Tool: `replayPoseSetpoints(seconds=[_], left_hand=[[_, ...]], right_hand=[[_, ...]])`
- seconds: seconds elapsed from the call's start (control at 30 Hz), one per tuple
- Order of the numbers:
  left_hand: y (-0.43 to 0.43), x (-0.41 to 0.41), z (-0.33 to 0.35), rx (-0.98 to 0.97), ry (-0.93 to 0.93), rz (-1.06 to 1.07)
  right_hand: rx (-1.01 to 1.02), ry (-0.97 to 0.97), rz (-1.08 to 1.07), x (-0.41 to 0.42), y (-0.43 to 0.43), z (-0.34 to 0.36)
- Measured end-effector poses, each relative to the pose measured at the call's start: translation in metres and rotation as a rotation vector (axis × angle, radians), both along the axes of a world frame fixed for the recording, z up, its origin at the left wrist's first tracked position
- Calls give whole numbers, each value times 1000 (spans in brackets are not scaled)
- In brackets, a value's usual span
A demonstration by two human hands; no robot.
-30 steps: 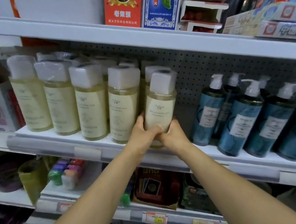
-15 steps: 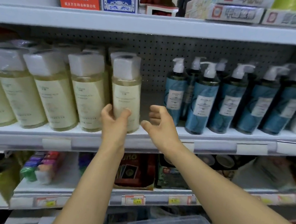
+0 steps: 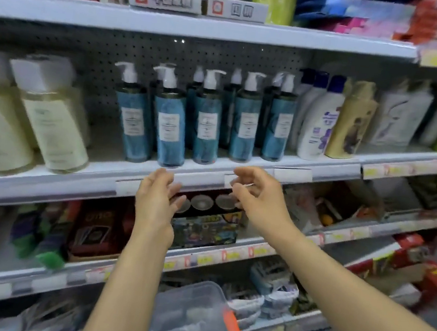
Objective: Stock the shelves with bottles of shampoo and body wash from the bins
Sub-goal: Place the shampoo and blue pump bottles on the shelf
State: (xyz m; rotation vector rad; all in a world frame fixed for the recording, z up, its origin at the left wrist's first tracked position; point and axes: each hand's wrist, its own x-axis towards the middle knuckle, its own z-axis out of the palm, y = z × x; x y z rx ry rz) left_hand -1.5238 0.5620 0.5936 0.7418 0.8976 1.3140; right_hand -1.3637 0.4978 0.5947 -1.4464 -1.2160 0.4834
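Having let go of the pale bottle point(image 3: 57, 118), now standing on the shelf point(image 3: 102, 173) well left of the fingers, both the left hand point(image 3: 156, 201) and right hand point(image 3: 259, 197) hang released, empty; the bin point(image 3: 191, 303) below likely comes next.

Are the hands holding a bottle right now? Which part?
No, nothing is held. The left hand and the right hand are both open and empty, in front of the shelf edge, below the blue pump bottles.
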Motion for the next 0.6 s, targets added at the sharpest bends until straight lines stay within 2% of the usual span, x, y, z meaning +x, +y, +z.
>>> replayPoseSetpoints(seconds=[0.2, 0.3, 0.6], left_hand=[[-57, 92, -37, -104, 51, -260], [-74, 129, -58, -165, 116, -383], [-86, 225, -120, -328, 219, -554]], right_hand=[[-106, 44, -190, 110, -82, -33], [-198, 129, -262, 152, -117, -58], [-425, 322, -400, 240, -161, -126]])
